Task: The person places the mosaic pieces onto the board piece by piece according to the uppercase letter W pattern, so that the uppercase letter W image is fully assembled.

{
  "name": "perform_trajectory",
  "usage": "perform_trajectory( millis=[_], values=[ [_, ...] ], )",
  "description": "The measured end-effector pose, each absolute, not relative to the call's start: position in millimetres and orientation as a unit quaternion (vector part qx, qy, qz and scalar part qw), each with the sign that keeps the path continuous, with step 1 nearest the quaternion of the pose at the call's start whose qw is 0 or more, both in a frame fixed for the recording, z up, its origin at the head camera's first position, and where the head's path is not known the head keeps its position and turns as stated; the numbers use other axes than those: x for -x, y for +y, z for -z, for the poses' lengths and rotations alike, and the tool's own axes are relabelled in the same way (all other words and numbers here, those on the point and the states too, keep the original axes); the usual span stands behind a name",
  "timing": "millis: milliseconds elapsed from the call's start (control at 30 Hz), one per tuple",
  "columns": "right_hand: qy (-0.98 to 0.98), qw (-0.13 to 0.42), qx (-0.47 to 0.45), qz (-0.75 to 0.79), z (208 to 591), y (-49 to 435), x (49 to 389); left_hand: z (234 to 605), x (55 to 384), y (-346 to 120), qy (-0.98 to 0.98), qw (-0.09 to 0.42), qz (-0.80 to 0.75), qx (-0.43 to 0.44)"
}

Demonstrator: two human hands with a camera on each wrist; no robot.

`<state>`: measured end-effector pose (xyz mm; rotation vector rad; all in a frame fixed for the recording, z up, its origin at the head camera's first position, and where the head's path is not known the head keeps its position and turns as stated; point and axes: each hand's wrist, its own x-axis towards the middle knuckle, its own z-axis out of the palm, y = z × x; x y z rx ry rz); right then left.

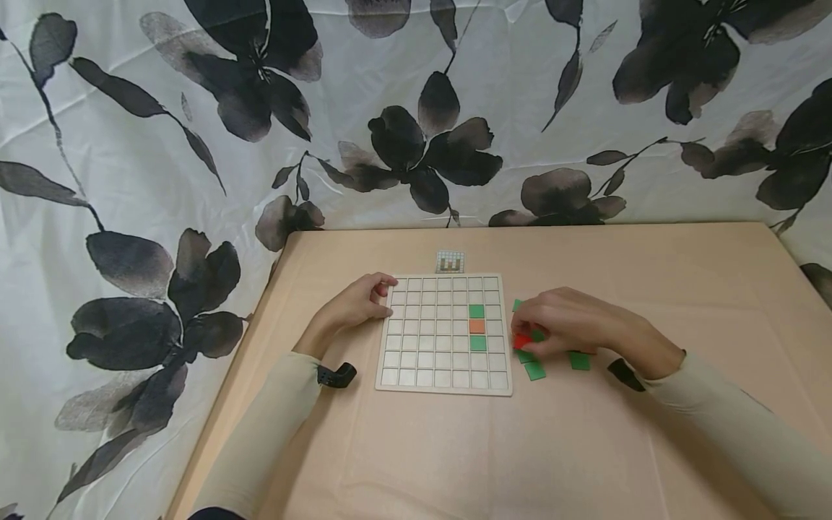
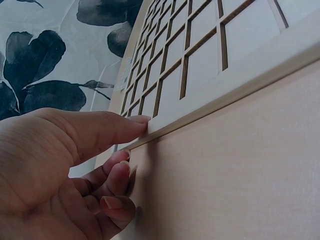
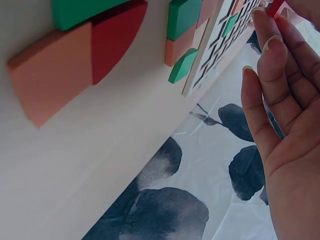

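Observation:
A pale grid board [image 1: 430, 343] lies on the table, with an orange tile [image 1: 477, 326] between two green tiles, one above [image 1: 477, 311] and one below [image 1: 477, 343], in a column near its right side. My left hand [image 1: 354, 301] grips the board's upper left edge. In the left wrist view the thumb [image 2: 115, 129] rests on the rim, other fingers curled beside it. Just right of the board, my right hand [image 1: 568, 321] pinches a red tile [image 1: 522, 340] over a loose group of tiles. Part of that group is hidden under the hand.
Loose green tiles lie right of the board, one nearer me [image 1: 536, 370] and one farther right [image 1: 580, 360]. The right wrist view shows an orange tile [image 3: 52, 75] against a red one [image 3: 117, 40]. A small patterned card [image 1: 450, 261] lies behind the board. Floral fabric [image 1: 364, 87] hangs behind the table.

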<state>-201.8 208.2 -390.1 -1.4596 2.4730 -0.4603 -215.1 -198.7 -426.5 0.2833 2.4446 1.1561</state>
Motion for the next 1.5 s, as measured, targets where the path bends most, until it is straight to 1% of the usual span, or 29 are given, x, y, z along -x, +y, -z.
perform_trajectory(
  millis=[533, 1000, 1333, 1500],
  values=[
    [0.837, 0.127, 0.509, 0.152, 390, 190, 204, 425, 213, -198, 0.885, 0.206, -0.403, -0.110],
    [0.821, 0.106, 0.540, 0.154, 394, 177, 204, 426, 214, -201, 0.885, 0.212, -0.401, -0.107],
    [0.814, 0.133, 0.544, 0.154, 397, 162, 202, 424, 213, -200, 0.887, 0.212, -0.396, -0.106],
    [0.812, 0.137, 0.547, 0.153, 400, 155, 201, 424, 213, -199, 0.887, 0.214, -0.396, -0.103]
  ],
)
